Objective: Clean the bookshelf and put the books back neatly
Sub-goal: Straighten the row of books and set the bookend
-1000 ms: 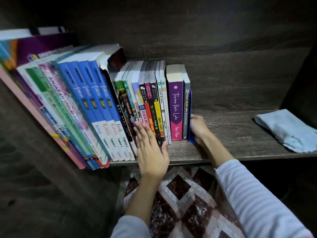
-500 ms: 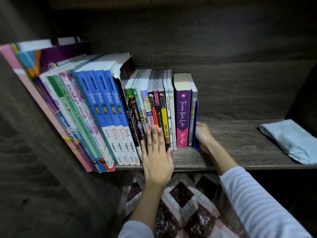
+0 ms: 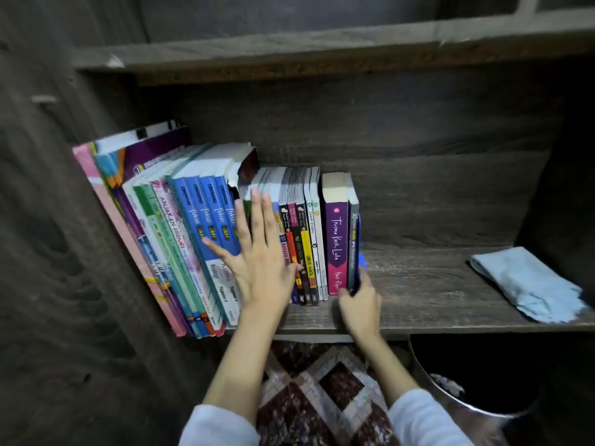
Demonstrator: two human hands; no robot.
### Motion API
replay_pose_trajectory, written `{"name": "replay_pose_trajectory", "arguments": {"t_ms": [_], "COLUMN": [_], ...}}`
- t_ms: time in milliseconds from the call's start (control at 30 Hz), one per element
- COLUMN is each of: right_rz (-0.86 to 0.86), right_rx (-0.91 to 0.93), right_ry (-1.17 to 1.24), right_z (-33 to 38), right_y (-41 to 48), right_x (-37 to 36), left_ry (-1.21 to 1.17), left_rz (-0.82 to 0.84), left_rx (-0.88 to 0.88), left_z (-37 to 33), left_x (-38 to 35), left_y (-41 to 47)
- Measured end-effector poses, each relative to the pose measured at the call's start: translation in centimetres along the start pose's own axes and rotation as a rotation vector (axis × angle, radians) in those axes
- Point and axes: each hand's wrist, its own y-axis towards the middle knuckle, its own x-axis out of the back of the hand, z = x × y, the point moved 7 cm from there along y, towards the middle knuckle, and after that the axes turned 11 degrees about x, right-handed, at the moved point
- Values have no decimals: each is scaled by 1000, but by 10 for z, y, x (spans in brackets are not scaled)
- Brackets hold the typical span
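A row of books stands on the dark wooden shelf (image 3: 434, 284), leaning left against the side wall. Tall blue workbooks (image 3: 209, 217) are on the left, thin paperbacks (image 3: 306, 239) in the middle, and a purple book (image 3: 335, 233) near the right end. My left hand (image 3: 257, 262) lies flat, fingers spread, against the spines of the blue workbooks and the thin paperbacks. My right hand (image 3: 360, 304) grips the lower edge of the last thin blue book (image 3: 358, 252) at the row's right end.
A folded light blue cloth (image 3: 528, 284) lies on the shelf at the right. An upper shelf board (image 3: 322, 53) runs overhead. Below are a patterned rug (image 3: 309, 397) and the rim of a round metal bin (image 3: 450, 391) at lower right.
My left hand has slid up and left from the thin paperbacks' lower spines onto the blue workbooks. My right hand has come forward to the end book's front corner. The view has tilted upward.
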Motion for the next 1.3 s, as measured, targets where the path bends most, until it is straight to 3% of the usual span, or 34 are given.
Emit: {"name": "replay_pose_trajectory", "arguments": {"t_ms": [167,600,1067,1300], "right_rz": [145,101,153,98], "right_rx": [61,59,86,83], "right_ry": [-138,-336,-273,-270], "right_z": [15,18,20,21], "right_y": [-9,-8,-7,-8], "right_x": [-15,-17,-17,-16], "left_ry": [53,36,33,62], "left_rz": [60,-39,22,6], "left_rx": [-54,-49,-58,-57], "left_z": [-8,-5,-14,-16], "left_x": [11,6,7,7], "left_y": [12,14,13,10]}}
